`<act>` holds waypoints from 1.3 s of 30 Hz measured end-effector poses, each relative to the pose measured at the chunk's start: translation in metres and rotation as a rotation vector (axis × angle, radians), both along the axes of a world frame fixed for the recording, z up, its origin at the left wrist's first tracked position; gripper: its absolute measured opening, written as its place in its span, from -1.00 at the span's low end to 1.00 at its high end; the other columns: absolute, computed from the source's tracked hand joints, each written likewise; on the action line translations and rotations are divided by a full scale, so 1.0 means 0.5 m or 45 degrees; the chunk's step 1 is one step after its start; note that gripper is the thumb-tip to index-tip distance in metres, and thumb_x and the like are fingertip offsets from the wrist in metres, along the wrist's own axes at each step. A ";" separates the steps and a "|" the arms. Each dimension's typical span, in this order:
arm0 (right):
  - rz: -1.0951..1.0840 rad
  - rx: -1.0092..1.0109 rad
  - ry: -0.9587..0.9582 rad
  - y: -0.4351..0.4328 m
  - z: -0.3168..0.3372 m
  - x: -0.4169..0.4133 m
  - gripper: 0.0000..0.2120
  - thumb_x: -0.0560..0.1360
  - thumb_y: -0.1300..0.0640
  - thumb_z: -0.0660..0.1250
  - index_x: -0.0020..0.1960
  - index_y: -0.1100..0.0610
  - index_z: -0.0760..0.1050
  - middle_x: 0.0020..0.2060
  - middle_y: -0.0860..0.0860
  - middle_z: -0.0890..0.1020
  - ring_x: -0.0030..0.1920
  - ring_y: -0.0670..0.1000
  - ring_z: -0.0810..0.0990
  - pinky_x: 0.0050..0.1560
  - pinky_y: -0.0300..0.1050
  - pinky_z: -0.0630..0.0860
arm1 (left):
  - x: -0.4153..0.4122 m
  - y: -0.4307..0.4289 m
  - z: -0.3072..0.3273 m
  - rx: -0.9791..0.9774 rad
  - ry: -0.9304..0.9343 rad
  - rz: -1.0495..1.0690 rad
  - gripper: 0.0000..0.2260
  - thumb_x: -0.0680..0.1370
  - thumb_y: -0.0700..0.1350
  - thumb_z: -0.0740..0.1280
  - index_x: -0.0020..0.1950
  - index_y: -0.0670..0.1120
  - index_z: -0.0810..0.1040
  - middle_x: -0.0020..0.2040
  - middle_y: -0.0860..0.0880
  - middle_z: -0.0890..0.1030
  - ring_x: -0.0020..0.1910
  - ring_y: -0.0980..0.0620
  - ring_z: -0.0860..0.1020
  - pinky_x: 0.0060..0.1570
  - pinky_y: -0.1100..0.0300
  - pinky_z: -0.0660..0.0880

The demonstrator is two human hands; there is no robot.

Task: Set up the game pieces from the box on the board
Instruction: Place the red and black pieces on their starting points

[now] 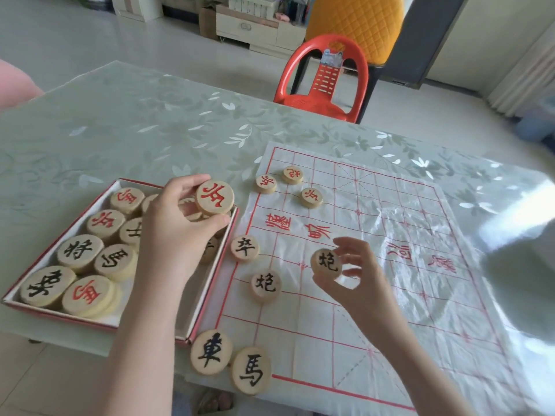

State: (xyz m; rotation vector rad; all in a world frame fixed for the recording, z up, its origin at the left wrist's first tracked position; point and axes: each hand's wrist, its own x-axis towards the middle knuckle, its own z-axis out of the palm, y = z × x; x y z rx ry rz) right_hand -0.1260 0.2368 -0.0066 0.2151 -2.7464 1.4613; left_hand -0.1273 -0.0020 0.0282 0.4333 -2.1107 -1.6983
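Left hand [177, 226] pinching a red-lettered piece [214, 197] by its rim, held over the far right corner of the box [200, 291]; box sits at the tabletop's [135, 130] near edge, more pieces lying inside; right hand [360, 277] grips a black-lettered piece [326, 263] between thumb and fingertips above the board [375, 295]; board lies just right of the box, several pieces along its left side

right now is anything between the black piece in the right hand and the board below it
Nothing visible. The right hand pinches the black piece over bare board; the nearest disc lies apart, toward the box.
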 end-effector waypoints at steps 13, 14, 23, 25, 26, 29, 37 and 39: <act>-0.234 0.021 -0.045 0.208 -0.019 0.085 -0.51 0.34 0.18 0.49 0.18 -0.04 0.36 0.00 -0.18 0.54 0.02 -0.26 0.50 0.02 -0.40 0.41 | -0.018 0.213 -0.005 -0.151 -0.065 -0.355 -0.53 0.26 -0.27 0.53 0.07 0.10 0.52 0.04 0.13 0.61 0.04 0.08 0.59 0.13 0.07 0.51; -0.255 0.017 -0.045 0.225 -0.018 0.087 -0.51 0.34 0.19 0.49 0.17 -0.04 0.37 0.00 -0.18 0.54 0.02 -0.26 0.50 0.03 -0.37 0.41 | -0.019 0.230 -0.005 -0.156 -0.067 -0.376 -0.53 0.27 -0.28 0.53 0.08 0.07 0.52 0.04 0.11 0.61 0.04 0.09 0.59 0.11 0.13 0.50; -0.467 0.081 -0.089 0.362 -0.037 0.105 -0.51 0.34 0.23 0.48 0.19 0.02 0.39 0.05 -0.07 0.56 0.09 -0.09 0.52 -0.01 -0.38 0.37 | -0.028 0.367 -0.019 -0.239 -0.121 -0.580 -0.56 0.30 -0.24 0.53 0.09 0.03 0.50 -0.02 0.15 0.59 -0.06 0.26 0.54 -0.13 0.37 0.47; -0.488 0.083 -0.105 0.381 -0.044 0.105 -0.51 0.34 0.25 0.48 0.19 0.01 0.39 0.05 -0.07 0.56 0.12 -0.08 0.52 0.04 -0.37 0.35 | -0.031 0.392 -0.024 -0.248 -0.128 -0.607 -0.57 0.30 -0.24 0.52 0.07 0.05 0.49 -0.04 0.17 0.57 -0.07 0.31 0.52 -0.16 0.40 0.45; -0.499 0.077 -0.113 0.388 -0.046 0.106 -0.51 0.33 0.26 0.48 0.19 0.02 0.40 0.05 -0.07 0.56 0.13 -0.07 0.52 0.08 -0.34 0.35 | -0.032 0.403 -0.026 -0.248 -0.133 -0.618 -0.57 0.30 -0.24 0.52 0.06 0.06 0.49 -0.04 0.17 0.57 -0.08 0.32 0.51 -0.17 0.42 0.43; -0.515 0.072 -0.139 0.395 -0.047 0.105 -0.51 0.33 0.24 0.49 0.19 0.00 0.41 0.04 -0.12 0.56 0.14 -0.08 0.50 0.21 -0.14 0.37 | -0.034 0.428 -0.033 -0.271 -0.151 -0.651 -0.57 0.30 -0.24 0.53 0.07 0.05 0.49 -0.07 0.20 0.55 -0.09 0.35 0.49 -0.20 0.45 0.41; -0.495 0.152 -0.063 0.375 -0.012 0.102 -0.66 0.42 0.03 0.40 0.17 -0.09 0.46 0.10 -0.21 0.49 0.17 -0.11 0.38 0.18 -0.17 0.33 | -0.032 0.459 -0.046 -0.352 -0.150 -0.682 -0.55 0.29 -0.17 0.54 0.11 0.06 0.50 0.07 0.11 0.53 -0.10 0.32 0.49 -0.23 0.46 0.41; -0.451 -0.054 -0.107 0.351 0.012 0.082 -0.76 0.48 -0.02 0.32 0.14 -0.06 0.51 0.06 -0.17 0.57 0.07 -0.14 0.52 -0.01 -0.30 0.40 | -0.030 0.467 -0.044 -0.356 -0.131 -0.706 -0.56 0.29 -0.18 0.54 0.10 0.07 0.50 0.09 0.09 0.51 -0.11 0.34 0.48 -0.21 0.46 0.43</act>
